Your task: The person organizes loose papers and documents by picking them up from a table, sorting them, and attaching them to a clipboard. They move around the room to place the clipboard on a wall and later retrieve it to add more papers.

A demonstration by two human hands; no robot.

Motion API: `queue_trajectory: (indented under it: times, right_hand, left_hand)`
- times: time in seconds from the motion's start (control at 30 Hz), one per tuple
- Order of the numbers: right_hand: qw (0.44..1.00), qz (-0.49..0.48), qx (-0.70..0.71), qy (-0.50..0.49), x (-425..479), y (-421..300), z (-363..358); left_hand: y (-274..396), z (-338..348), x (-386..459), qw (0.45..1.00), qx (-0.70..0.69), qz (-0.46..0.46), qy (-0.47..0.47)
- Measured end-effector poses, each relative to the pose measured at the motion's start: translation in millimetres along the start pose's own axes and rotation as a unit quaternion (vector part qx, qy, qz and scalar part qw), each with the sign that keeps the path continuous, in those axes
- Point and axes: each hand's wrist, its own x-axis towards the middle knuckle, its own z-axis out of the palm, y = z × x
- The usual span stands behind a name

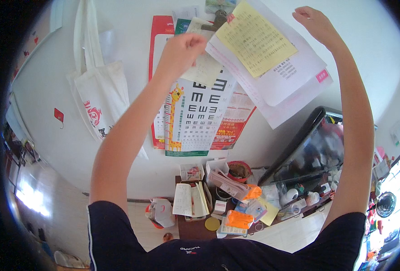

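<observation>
My left hand (pixel 186 50), fingers curled, is in front of a cream handwritten sheet (pixel 203 73); whether it pinches the paper is hidden. Raised at the upper right, my right hand (pixel 311 21) has its fingers drawn together, with nothing visible in them, close to the edge of large white sheets (pixel 271 86). A yellow handwritten sheet (pixel 259 40) lies over these, tilted. A dark clip (pixel 217 23) is at the top of the papers. Below my left hand, an eye chart (pixel 200 118) with a giraffe hangs on the wall, overlapping a red-bordered poster (pixel 157 40).
A white cloth bag (pixel 101 88) hangs at the left, near a red adhesive hook (pixel 59 115). Below stands a cluttered brown table (pixel 193 230) with an open notebook (pixel 183 200), orange packets (pixel 239 219) and a red pot (pixel 239 170). A black television-like screen (pixel 308 149) leans at the right.
</observation>
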Motion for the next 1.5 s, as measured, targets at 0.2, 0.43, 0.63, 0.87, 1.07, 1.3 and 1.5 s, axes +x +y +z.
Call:
queue_trajectory:
  times: [0.2,0.43,0.63,0.87,1.07,1.3,1.5]
  right_hand:
    - [0.979,-0.191,-0.001,-0.071,-94,-89,7]
    - [0.712,-0.287,0.103,-0.632,-296,-173,39]
    - [0.816,-0.002,0.142,-0.561,-440,-166,77]
    - [0.716,0.416,0.153,-0.540,-686,-294,84]
    - [0.668,0.406,0.199,-0.591,-754,-393,81]
    - [0.689,0.537,0.167,-0.456,-715,-427,40]
    - [0.642,0.601,0.222,-0.421,-763,-477,-27]
  left_hand:
    - [-52,20,-156,0.956,-0.029,-0.211,-0.202]
    - [-102,43,-331,0.797,-0.167,-0.350,-0.463]
    - [-117,29,-358,0.756,-0.231,-0.400,-0.464]
    - [-143,15,-446,0.665,-0.257,-0.460,-0.530]
    - [-125,-9,-560,0.519,-0.253,-0.436,-0.690]
    - [-53,-25,-595,0.430,-0.171,-0.425,-0.778]
    - [-13,-9,-643,0.384,-0.130,-0.398,-0.823]
